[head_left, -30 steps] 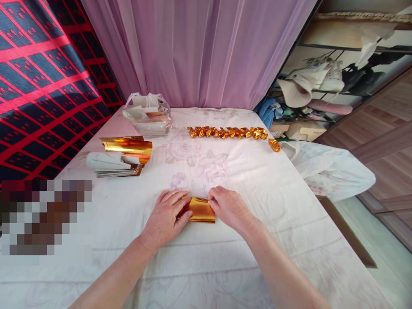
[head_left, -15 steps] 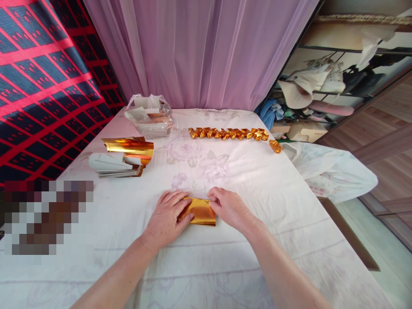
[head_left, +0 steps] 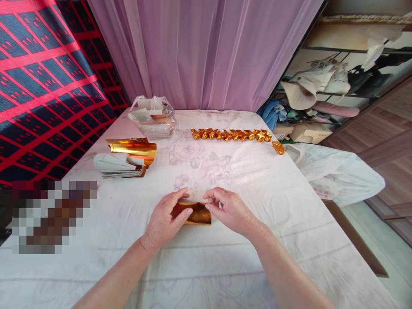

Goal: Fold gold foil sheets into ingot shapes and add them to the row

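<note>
A folded sheet of gold foil paper (head_left: 200, 216) lies between my hands on the tablecloth, its surface curved and shiny. My left hand (head_left: 168, 214) grips its left part, thumb over the front and fingers bent round behind the far edge. At the upper right corner, my right hand (head_left: 227, 209) has its thumb and curled fingers on the paper's edge. The palms and fingertips behind the sheet are partly hidden.
Beyond my hands runs a row of folded gold foil pieces (head_left: 230, 135), with one single piece (head_left: 278, 148) at its right end. Stacked gold foil sheets (head_left: 133, 148) and a clear plastic bag (head_left: 154, 122) stand left. A white plastic bag (head_left: 341, 171) hangs beyond the right edge.
Flat and pressed down before, the foil paper now bows and looks darker. My left fingers have lifted and rounded, and the right hand sits slightly further along the edge.
</note>
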Demonstrator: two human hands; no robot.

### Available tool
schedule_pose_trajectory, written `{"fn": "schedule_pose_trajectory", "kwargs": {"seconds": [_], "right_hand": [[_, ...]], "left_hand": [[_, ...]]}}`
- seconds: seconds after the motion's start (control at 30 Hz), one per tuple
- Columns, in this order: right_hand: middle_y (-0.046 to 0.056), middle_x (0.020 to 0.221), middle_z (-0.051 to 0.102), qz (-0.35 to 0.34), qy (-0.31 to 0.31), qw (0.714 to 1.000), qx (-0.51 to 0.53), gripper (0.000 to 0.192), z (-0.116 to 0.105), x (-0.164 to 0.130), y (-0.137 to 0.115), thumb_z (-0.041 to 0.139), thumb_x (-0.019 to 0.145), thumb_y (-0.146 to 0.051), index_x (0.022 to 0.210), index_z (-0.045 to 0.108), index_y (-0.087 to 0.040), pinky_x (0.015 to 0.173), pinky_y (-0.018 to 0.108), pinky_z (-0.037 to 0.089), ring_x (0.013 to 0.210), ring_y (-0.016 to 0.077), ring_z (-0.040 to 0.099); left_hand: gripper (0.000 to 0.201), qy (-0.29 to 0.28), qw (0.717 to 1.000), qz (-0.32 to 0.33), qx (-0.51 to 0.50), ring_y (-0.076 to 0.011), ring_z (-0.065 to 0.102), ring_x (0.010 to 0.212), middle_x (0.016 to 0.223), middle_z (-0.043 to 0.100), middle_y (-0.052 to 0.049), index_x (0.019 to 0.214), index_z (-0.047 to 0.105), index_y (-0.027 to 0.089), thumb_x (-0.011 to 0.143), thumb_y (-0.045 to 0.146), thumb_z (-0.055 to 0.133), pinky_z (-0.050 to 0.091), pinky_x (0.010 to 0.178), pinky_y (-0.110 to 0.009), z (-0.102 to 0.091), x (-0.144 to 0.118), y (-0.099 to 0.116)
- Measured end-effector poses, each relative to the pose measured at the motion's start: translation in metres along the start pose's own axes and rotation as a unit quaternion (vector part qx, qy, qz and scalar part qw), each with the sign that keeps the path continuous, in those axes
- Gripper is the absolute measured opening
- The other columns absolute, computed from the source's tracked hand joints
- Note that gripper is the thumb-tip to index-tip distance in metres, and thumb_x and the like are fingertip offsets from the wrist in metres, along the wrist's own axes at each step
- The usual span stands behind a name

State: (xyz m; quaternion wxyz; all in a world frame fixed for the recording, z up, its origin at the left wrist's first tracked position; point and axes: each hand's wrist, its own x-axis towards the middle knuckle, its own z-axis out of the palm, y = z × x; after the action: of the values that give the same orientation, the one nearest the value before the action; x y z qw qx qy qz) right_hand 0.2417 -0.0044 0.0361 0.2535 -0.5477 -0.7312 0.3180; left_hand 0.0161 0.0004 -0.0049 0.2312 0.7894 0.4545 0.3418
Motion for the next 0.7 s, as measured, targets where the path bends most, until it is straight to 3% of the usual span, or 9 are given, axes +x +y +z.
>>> {"fn": "schedule_pose_trajectory", "kwargs": {"seconds": [0.1, 0.27, 0.37, 0.53, 0.7], "right_hand": [[0.0, 0.089, 0.068, -0.014, 0.017, 1.0, 0.009, 0.02, 0.002, -0.001, -0.001, 0.059, 0.082, -0.012, 0.098, 0.065, -0.022, 0.069, 0.024, 0.046, 0.072, 0.0118, 0.061], [0.0, 0.086, 0.068, -0.04, 0.036, 0.998, 0.021, 0.017, 0.004, -0.001, 0.001, 0.058, 0.083, -0.013, 0.096, 0.064, -0.022, 0.067, 0.023, 0.046, 0.069, 0.0112, 0.06], [0.0, 0.084, 0.067, -0.052, 0.044, 0.997, 0.025, 0.017, 0.006, -0.001, 0.003, 0.059, 0.082, -0.013, 0.095, 0.064, -0.022, 0.065, 0.023, 0.046, 0.068, 0.011, 0.059], [-0.001, 0.081, 0.067, -0.079, 0.066, 0.993, 0.062, 0.017, 0.013, 0.001, 0.009, 0.059, 0.082, -0.014, 0.096, 0.064, -0.022, 0.063, 0.023, 0.046, 0.064, 0.0108, 0.058], [0.001, 0.084, 0.069, -0.051, 0.051, 0.994, 0.088, 0.019, 0.012, 0.002, 0.01, 0.061, 0.081, -0.018, 0.099, 0.067, -0.022, 0.062, 0.024, 0.046, 0.066, 0.0113, 0.059]], "left_hand": [[0.038, 0.017, 0.997, -0.057, -0.05, -0.0188, 0.071, 0.089, 0.102, 0.074, -0.005, 0.125, 0.06, 0.022, 0.091, 0.037, 0.056, 0.058, 0.079, -0.032, -0.001, 0.001, -0.002], [0.031, 0.031, 0.992, -0.092, -0.084, -0.0193, 0.07, 0.086, 0.101, 0.074, -0.004, 0.109, 0.066, 0.021, 0.084, 0.039, 0.062, 0.057, 0.075, -0.03, -0.001, 0.003, -0.006], [0.033, 0.048, 0.985, -0.113, -0.119, -0.0164, 0.067, 0.076, 0.09, 0.071, -0.002, 0.11, 0.064, 0.02, 0.082, 0.037, 0.063, 0.055, 0.071, -0.028, 0.0, 0.004, -0.005], [0.036, 0.067, 0.976, -0.132, -0.16, -0.0146, 0.063, 0.075, 0.089, 0.068, -0.001, 0.113, 0.061, 0.021, 0.081, 0.035, 0.063, 0.053, 0.073, -0.027, 0.001, 0.005, -0.001], [0.036, 0.067, 0.974, -0.14, -0.167, -0.0131, 0.06, 0.068, 0.084, 0.066, 0.001, 0.113, 0.061, 0.021, 0.079, 0.034, 0.064, 0.052, 0.067, -0.026, -0.002, 0.006, 0.003]]}}
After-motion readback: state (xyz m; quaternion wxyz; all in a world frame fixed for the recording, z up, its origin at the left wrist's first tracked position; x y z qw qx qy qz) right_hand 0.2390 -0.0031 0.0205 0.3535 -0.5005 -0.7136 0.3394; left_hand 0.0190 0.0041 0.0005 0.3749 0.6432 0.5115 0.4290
